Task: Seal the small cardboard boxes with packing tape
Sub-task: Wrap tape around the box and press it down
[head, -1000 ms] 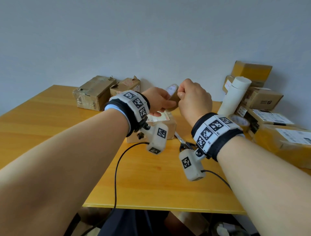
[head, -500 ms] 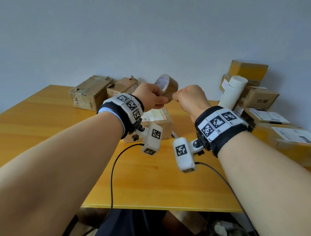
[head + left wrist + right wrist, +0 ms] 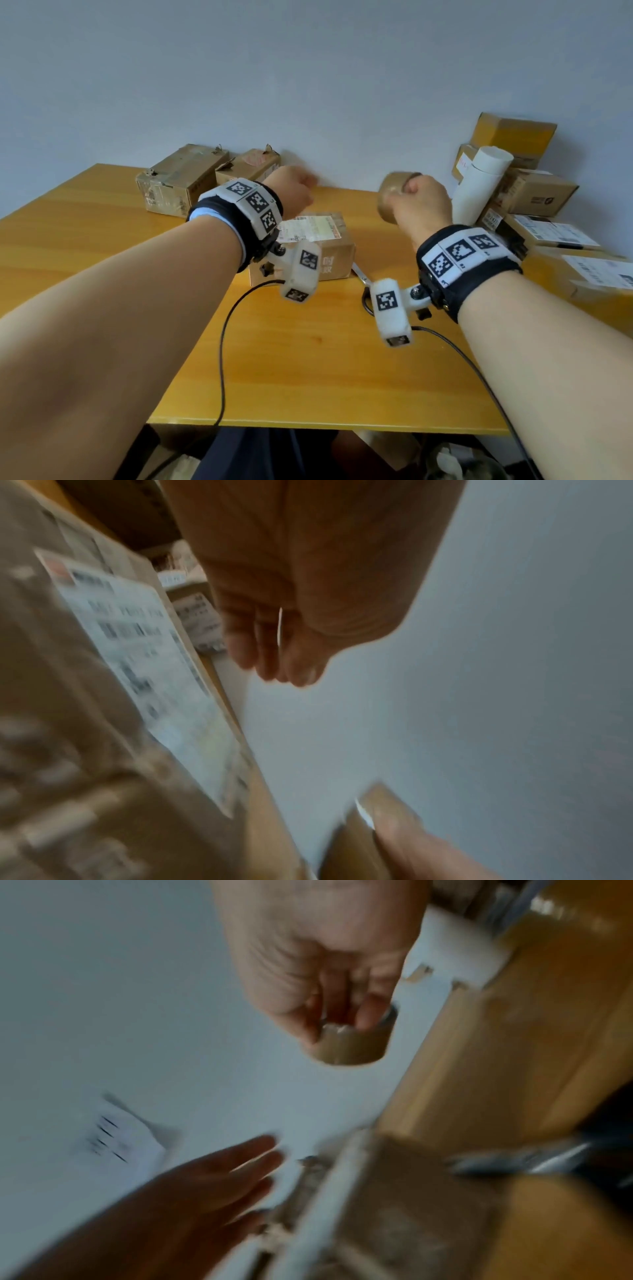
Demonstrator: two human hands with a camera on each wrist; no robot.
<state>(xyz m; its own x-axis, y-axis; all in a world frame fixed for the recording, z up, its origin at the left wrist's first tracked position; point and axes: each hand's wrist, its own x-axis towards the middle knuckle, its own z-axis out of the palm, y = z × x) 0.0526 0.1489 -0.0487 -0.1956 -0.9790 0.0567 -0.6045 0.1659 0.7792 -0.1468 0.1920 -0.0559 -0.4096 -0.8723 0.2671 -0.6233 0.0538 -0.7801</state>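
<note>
my right hand grips the tape roll above the table, left hand loose and empty over the labelled box.

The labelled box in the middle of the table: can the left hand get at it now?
Probably yes. The left hand holds nothing and hangs just above the labelled box, with nothing between them; the tape roll is in the right hand.

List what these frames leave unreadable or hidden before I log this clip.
- Shipping label text on the small box: smeared by motion blur in the left wrist view, too small in the head view.
- Scissors: handles hidden behind the right wrist camera, head view.
- Any tape strip between the tape roll and left hand: not visible; wrist views blurred.
</note>
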